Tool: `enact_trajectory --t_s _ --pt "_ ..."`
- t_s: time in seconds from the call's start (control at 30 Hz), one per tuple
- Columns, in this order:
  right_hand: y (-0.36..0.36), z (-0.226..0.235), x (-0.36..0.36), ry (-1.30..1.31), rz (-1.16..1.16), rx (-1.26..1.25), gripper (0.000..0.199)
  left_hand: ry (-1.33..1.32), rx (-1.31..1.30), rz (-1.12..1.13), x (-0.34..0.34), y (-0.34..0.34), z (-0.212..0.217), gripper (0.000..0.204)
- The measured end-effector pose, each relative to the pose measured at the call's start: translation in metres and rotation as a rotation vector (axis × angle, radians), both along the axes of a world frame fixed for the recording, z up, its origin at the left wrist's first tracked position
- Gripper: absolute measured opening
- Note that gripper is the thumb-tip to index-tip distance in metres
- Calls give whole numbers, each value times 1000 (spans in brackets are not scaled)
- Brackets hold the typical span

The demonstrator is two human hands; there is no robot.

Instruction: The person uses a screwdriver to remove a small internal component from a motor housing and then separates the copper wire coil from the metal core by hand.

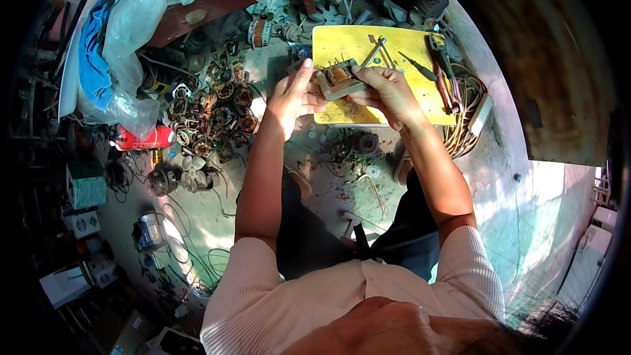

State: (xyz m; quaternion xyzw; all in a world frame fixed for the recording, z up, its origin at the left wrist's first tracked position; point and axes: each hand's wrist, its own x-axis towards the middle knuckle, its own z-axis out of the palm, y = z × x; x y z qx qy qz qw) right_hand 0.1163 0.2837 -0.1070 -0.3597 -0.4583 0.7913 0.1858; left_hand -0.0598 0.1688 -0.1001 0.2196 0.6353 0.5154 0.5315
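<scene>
In front of me, over the near left part of a yellow board (414,105), I hold a small block with a copper-coloured coil (339,76), which looks like a transformer. My right hand (393,95) grips its right end, thumb on top and fingers underneath. At its left end is my left hand (289,100), with the thumb raised clear and the fingers stretched toward the block. Whether those fingertips touch it I cannot tell. Just beyond the right thumb, a metal T-shaped tool (374,51) lies on the board. A dark screwdriver (418,66) lies further right.
Red-handled pliers (455,95) and a coil of cable (463,135) are at the board's right edge. Left of my arms lies a heap of copper-wound motor parts (220,102). Clear plastic sheeting (135,33) and a blue cloth (97,59) hang at far left.
</scene>
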Motion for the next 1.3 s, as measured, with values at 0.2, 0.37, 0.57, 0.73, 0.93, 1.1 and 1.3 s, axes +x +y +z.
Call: enact_trajectory --t_s 0.2,0.37,0.57,0.73,0.93,1.1,1.3 --pt "-4 4 -3 -34 -9 14 29 17 30 -35 4 1 -4 56" --pt "-5 -1 -3 -50 4 47 30 84 7 -27 9 4 -6 48" --pt "-8 -8 -6 -64 19 155 27 163 55 4 12 5 -9 36" --pt "-11 -11 -8 -91 15 209 26 392 118 -23 17 5 -13 34" --pt "-13 -14 -10 -103 15 264 24 515 63 -75 12 3 -20 37" --pt "-13 -25 -11 -131 22 372 20 530 38 -129 12 4 -21 40" --pt "-12 -28 -12 -86 24 322 18 605 3 -99 9 0 -24 47"
